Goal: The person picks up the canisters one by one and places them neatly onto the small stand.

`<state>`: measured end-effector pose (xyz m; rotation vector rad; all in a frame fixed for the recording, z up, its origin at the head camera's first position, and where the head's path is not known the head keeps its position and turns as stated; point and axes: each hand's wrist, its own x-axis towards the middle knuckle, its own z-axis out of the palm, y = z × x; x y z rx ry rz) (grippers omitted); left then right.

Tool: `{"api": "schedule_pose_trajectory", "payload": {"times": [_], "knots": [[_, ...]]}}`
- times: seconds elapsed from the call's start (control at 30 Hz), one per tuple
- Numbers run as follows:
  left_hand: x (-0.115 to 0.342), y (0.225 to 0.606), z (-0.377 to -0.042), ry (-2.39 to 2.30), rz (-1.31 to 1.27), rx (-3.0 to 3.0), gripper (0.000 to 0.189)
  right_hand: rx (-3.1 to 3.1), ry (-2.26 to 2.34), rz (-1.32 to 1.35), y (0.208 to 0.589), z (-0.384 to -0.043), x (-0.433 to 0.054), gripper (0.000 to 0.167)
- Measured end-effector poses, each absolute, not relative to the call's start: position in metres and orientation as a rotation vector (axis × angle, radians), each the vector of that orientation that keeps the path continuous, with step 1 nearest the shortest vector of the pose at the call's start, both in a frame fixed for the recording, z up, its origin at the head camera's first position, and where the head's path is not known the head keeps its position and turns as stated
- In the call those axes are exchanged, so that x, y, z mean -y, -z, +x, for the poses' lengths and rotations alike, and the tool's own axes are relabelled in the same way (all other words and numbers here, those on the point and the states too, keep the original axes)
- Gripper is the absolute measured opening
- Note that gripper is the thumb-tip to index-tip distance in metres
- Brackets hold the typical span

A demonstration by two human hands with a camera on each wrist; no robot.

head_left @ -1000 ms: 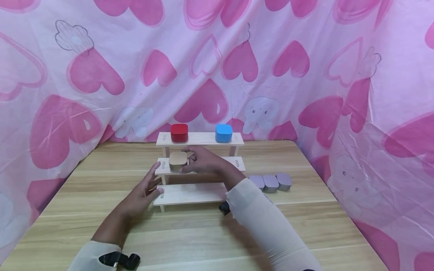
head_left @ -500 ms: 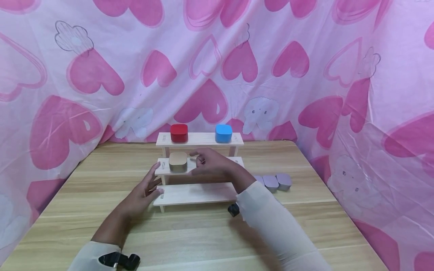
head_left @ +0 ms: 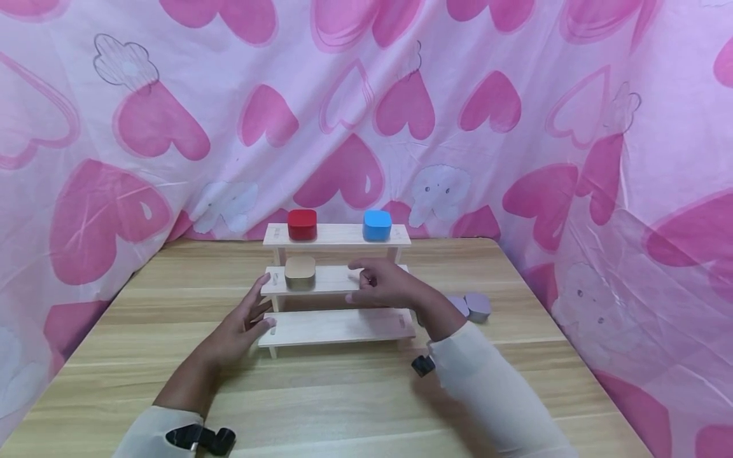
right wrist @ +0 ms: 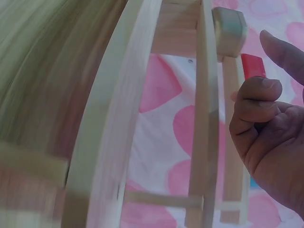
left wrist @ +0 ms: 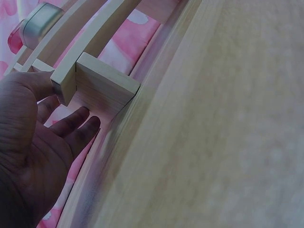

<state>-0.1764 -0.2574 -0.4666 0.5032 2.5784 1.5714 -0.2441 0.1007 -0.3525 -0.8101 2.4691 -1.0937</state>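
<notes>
A pale wooden three-tier stand (head_left: 338,327) is on the table. My left hand (head_left: 231,334) rests against its left end, thumb on the lowest board and fingers beside the stand. In the left wrist view, the fingers (left wrist: 78,126) lie near the stand's leg. A gold rounded-square block (head_left: 300,273) sits at the left of the middle board. My right hand (head_left: 389,283) hovers around the right part of that board, holding nothing. Its index finger points out and the other fingers bend loosely. On the top board are a red block (head_left: 302,225) and a blue block (head_left: 376,226).
Lilac blocks (head_left: 478,307) lie on the wooden table (head_left: 321,407) right of the stand, partly hidden behind the right forearm. A pink heart-patterned cloth (head_left: 343,95) hangs behind the table and along its sides.
My right hand has let go of the gold block and moved right, away from it, along the middle board. The block stays in place. My left hand has not moved.
</notes>
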Motion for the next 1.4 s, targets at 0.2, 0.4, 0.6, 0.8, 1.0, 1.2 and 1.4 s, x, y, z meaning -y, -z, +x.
{"api": "schedule_pose_trajectory", "payload": {"times": [0.2, 0.4, 0.6, 0.8, 1.0, 1.2, 1.4], "knots": [[0.258, 0.467, -0.177, -1.566, 0.494, -2.585, 0.093, -2.465, 1.168, -0.773, 0.351, -0.232, -0.128, 0.074], [0.26, 0.466, -0.176, -1.558, 0.488, -2.597, 0.093, -2.501, 1.191, -0.713, 0.356, -0.218, -0.152, 0.072], [0.259, 0.466, -0.177, -1.563, 0.467, -2.577, 0.093, -2.474, 1.281, -0.712, 0.367, -0.21, -0.176, 0.068], [0.256, 0.466, -0.175, -1.591, 0.473, -2.541, 0.093, -2.457, 1.384, -0.727, 0.379, -0.206, -0.199, 0.06], [0.254, 0.466, -0.174, -1.592, 0.481, -2.547, 0.093, -2.545, 1.392, -0.599, 0.387, -0.202, -0.221, 0.055], [0.254, 0.464, -0.174, -1.594, 0.497, -2.546, 0.093, -2.571, 1.498, -0.481, 0.393, -0.2, -0.246, 0.053], [0.255, 0.463, -0.174, -1.59, 0.481, -2.544, 0.093, -2.567, 1.593, -0.398, 0.399, -0.204, -0.26, 0.055]]}}
